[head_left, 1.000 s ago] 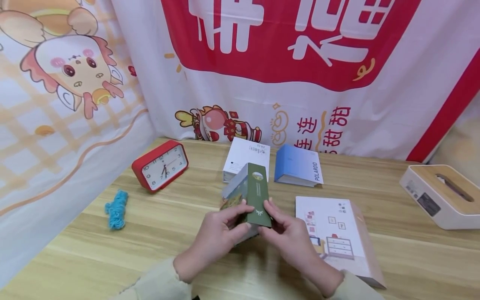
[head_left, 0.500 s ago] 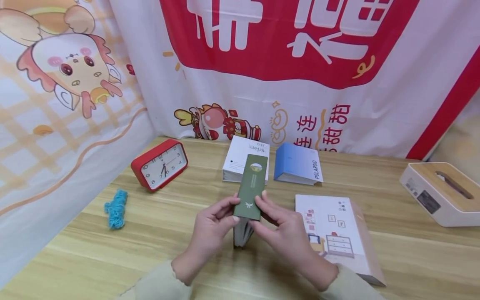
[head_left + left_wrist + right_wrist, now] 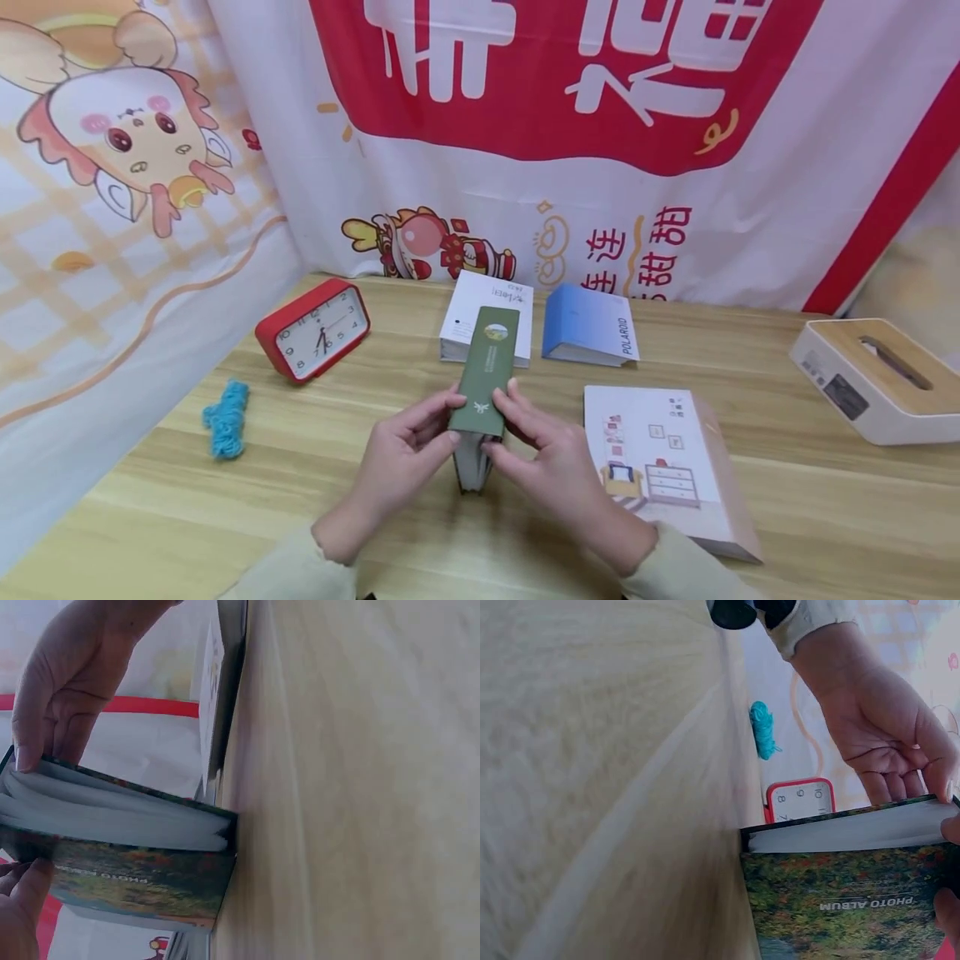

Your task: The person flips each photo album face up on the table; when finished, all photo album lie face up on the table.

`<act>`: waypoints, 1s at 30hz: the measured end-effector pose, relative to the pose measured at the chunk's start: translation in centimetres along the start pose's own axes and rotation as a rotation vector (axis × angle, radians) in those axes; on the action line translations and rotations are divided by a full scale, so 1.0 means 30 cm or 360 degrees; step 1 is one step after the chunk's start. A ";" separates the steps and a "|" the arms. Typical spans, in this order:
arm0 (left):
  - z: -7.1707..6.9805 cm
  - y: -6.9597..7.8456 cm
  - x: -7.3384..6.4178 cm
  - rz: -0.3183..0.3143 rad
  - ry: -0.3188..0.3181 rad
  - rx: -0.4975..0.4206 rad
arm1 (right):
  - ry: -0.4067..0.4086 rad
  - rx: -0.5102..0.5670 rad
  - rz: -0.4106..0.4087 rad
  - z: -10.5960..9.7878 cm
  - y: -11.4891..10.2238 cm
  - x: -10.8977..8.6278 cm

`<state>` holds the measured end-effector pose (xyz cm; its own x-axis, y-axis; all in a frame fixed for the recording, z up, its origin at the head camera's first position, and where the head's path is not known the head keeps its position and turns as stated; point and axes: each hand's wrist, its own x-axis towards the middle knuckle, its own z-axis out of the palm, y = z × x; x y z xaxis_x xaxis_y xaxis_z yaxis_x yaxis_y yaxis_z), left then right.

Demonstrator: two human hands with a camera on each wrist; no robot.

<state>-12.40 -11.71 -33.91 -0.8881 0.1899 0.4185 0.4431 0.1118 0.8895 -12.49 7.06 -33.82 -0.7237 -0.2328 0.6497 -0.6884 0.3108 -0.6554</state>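
A photo album [image 3: 489, 367] with a dark green spine stands upright on the table, spine up. Its pages [image 3: 120, 814] fan slightly between the covers at the near end, and the lower edge meets the tabletop. "PHOTO ALBUM" is printed on its cover, readable in the right wrist view [image 3: 866, 904]. My left hand [image 3: 405, 454] grips the album's left side near the top. On the opposite side my right hand [image 3: 551, 454] holds it between thumb and fingers. The left wrist view shows the right hand [image 3: 75, 682] at the far cover.
Behind the album lie a white book [image 3: 480, 292] and a blue POLAROID album [image 3: 588, 321]. A larger illustrated book [image 3: 667, 467] lies close by my right hand. Farther out are a tissue box [image 3: 847, 396] at right, a red clock [image 3: 315, 329] and blue yarn [image 3: 227, 421] at left.
The album has turned from a slant, with its cover showing, to spine-up facing me, then shifted slightly left. Both hands have kept hold of it and moved along.
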 end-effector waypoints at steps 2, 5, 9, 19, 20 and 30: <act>-0.011 0.004 -0.002 0.0048 -0.0026 0.0091 | 0.0006 0.0014 -0.0009 0.005 0.003 -0.004; -0.025 0.015 0.001 0.0146 -0.0065 0.0304 | 0.0028 0.0059 0.0004 0.009 0.004 -0.006; -0.038 0.034 0.012 0.0339 -0.0121 0.0615 | 0.0040 0.0114 0.0013 0.014 0.006 -0.009; -0.053 0.079 0.038 0.0649 -0.0298 0.0940 | -0.0018 0.0207 0.0045 0.045 0.016 -0.031; -0.054 0.086 0.043 0.0671 -0.0324 0.0955 | -0.0037 0.0250 0.0051 0.047 0.017 -0.033; -0.078 0.160 0.104 0.0682 -0.0666 0.1151 | -0.0260 0.0582 0.0394 0.068 0.058 -0.044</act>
<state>-13.32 -12.86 -27.91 -0.5777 0.6748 0.4593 0.8154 0.5033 0.2861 -12.82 6.03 -36.62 -0.8465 -0.3435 0.4068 -0.4449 0.0368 -0.8948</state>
